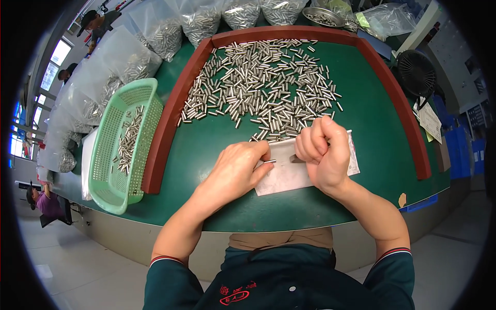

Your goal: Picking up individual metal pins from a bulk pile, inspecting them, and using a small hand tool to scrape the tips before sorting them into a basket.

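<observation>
My left hand (235, 168) is closed, pinching a small shiny metal pin (269, 161) between thumb and forefinger. Beside it my right hand (326, 155) is curled into a fist. A short grey metal-looking end (296, 159) pokes out of that fist on its left side; the rest is hidden by the fingers. Both hands hover over a white sheet (279, 183) lying on the green tabletop. Just beyond them spreads a large loose heap of metal pins (263, 85), its near edge reaching the sheet.
A red-brown raised border (175, 113) frames the heap on three sides. To the left stands a green plastic basket (98, 170) with some pins inside. Clear bags of pins (165, 39) line the back and left. A black fan (416, 72) and papers (429, 121) are at the right.
</observation>
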Available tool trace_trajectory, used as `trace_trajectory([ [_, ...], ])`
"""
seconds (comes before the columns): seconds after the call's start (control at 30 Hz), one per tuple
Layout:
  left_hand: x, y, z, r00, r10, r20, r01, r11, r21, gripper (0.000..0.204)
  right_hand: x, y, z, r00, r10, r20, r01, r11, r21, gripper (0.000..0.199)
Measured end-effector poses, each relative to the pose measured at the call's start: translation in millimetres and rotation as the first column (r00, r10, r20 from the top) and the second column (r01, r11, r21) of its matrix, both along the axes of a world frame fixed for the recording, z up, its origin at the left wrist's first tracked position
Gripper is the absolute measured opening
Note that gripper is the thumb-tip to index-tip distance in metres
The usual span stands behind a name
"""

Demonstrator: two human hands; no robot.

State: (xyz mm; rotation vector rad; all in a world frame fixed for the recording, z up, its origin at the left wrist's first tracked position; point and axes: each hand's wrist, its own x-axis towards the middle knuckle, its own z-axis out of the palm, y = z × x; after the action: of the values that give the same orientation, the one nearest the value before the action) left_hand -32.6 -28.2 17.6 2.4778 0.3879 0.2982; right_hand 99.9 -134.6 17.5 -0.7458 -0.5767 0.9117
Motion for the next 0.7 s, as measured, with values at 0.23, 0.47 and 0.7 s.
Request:
trace_trajectory([
  [0.23, 4.7, -7.6, -9.1, 0.998, 0.025, 0.063, -0.018, 0.993, -0.113, 0.012, -0.3, 2.7, -3.0, 0.996, 0.002, -0.092, -0.001, 1.000, 0.014, 0.042],
  [0.47, 6.2, -10.7, -6.0, 0.998, 0.064, 0.003, -0.064, 0.993, -0.096, 0.011, -3.4, 3.1, -4.5, 0.986, -0.025, -0.167, 0.019, 0.999, -0.040, 0.041],
  [0.7, 5.9, -11.7, -4.2, 0.996, 0.086, -0.027, -0.088, 0.992, -0.095, 0.011, -3.9, 4.4, -5.7, 0.991, -0.006, -0.131, -0.002, 0.998, -0.060, 0.042],
])
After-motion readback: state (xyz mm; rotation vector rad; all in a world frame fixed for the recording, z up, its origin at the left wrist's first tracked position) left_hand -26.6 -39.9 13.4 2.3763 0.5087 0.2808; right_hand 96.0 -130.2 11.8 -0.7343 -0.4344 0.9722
